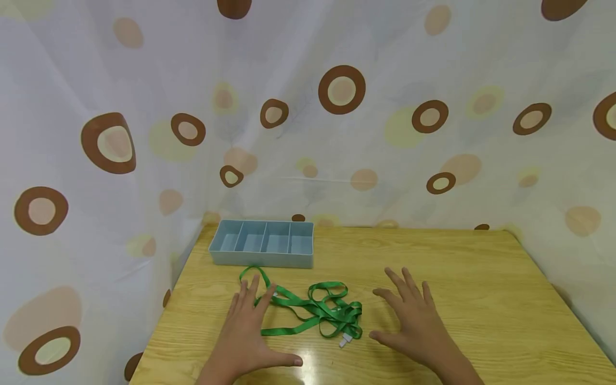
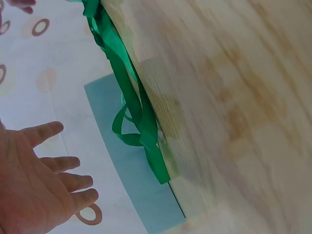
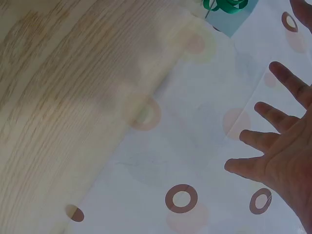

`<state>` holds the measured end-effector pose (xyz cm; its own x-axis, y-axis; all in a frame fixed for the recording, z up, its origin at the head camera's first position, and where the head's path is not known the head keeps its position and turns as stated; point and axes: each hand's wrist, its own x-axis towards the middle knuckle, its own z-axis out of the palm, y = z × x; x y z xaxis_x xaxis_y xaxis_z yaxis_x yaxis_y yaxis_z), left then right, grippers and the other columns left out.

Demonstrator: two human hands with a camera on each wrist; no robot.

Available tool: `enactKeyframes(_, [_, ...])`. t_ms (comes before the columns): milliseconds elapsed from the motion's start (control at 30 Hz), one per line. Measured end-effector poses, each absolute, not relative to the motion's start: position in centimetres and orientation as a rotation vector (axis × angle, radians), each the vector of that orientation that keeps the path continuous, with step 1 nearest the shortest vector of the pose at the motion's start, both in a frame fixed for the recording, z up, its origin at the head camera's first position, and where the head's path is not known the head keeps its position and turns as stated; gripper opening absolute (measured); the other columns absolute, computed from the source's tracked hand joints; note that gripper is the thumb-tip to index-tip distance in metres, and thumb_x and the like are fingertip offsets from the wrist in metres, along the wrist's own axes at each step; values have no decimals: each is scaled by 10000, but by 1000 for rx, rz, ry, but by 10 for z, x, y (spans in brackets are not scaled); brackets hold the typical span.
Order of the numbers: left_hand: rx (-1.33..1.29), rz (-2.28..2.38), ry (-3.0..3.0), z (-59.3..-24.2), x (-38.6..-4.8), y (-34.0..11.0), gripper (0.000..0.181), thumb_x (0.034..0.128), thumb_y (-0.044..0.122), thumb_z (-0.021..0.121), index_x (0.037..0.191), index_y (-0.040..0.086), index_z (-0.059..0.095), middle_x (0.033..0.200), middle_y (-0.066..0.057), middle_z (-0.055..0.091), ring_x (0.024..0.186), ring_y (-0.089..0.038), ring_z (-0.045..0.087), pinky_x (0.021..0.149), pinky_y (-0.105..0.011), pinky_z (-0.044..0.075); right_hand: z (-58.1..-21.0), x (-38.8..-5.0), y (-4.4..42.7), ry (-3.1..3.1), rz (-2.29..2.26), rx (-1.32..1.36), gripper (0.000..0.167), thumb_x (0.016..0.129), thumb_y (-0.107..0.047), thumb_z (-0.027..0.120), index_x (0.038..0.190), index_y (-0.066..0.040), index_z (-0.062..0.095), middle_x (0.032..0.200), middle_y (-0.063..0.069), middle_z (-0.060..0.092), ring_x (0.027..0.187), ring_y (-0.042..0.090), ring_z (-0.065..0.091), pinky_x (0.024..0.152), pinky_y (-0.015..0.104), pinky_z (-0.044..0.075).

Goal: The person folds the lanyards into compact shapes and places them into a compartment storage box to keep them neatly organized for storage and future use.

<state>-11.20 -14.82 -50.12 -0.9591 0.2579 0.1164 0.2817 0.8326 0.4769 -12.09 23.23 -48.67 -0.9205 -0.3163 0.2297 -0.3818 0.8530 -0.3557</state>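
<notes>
Several green ribbon-like lanyards (image 1: 317,310) with small white clips lie in a loose tangle on the table. Above the left part of the tangle, my left hand (image 1: 246,337) is held with fingers spread and nothing in its grasp; it hides some of the ribbon. My right hand (image 1: 421,326) hovers to the right of the tangle, fingers apart and holding nothing. In the left wrist view the lanyards (image 2: 129,97) stretch along the table, with the spread left hand (image 2: 39,185) apart from them. The right wrist view shows the right hand (image 3: 282,141) with spread fingers.
A blue-grey tray (image 1: 262,260) with several compartments stands at the back left of the wooden table (image 1: 433,256), just behind the lanyards. A white curtain (image 1: 385,64) with brown and beige circles hangs behind the table and at both sides.
</notes>
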Motion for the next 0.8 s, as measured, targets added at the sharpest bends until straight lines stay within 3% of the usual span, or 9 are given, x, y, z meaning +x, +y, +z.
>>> enactKeyframes(167, [-446,-799,-2953,-504,-111,-142,1436,505,978,770,1689,329,283,1791,-134,110,1645,-453,88,1298,-691,173,-492,-121,227,-2798,559,592,657,703,-468,986,1259,-242,718,1465,112,565,1444,474,462,1143,823,294])
enactKeyframes(267, [-447,-818,-2962,-507,-108,-138,1457,493,1020,721,1692,326,270,1784,-136,147,1644,-443,124,1307,-669,181,-496,-121,224,-2796,534,615,588,718,-455,982,1216,-263,735,1283,18,599,1247,376,590,1068,714,459])
enactKeyframes(367, [-451,-855,-2964,-510,-106,-135,1455,499,1016,724,1688,292,300,1771,-148,186,1638,-453,152,1300,-677,195,-498,-120,222,-2816,536,625,544,736,-444,975,1199,-268,750,1205,-53,583,1127,261,601,951,575,546])
enactKeyframes(600, [-482,-928,-2974,-512,-107,-130,1338,578,901,821,1622,152,449,1721,-178,314,1595,-517,240,1227,-755,272,-497,-119,217,-2881,566,687,416,787,-357,953,1149,-268,768,1050,-123,588,928,59,495,765,335,460])
enactKeyframes(800, [-490,-911,-2982,-514,-109,-127,1324,559,913,820,1592,152,496,1625,-161,433,1471,-448,473,1122,-698,453,-503,-121,210,-2916,578,714,305,809,-334,932,1075,-294,789,1010,-141,571,916,48,497,747,302,443])
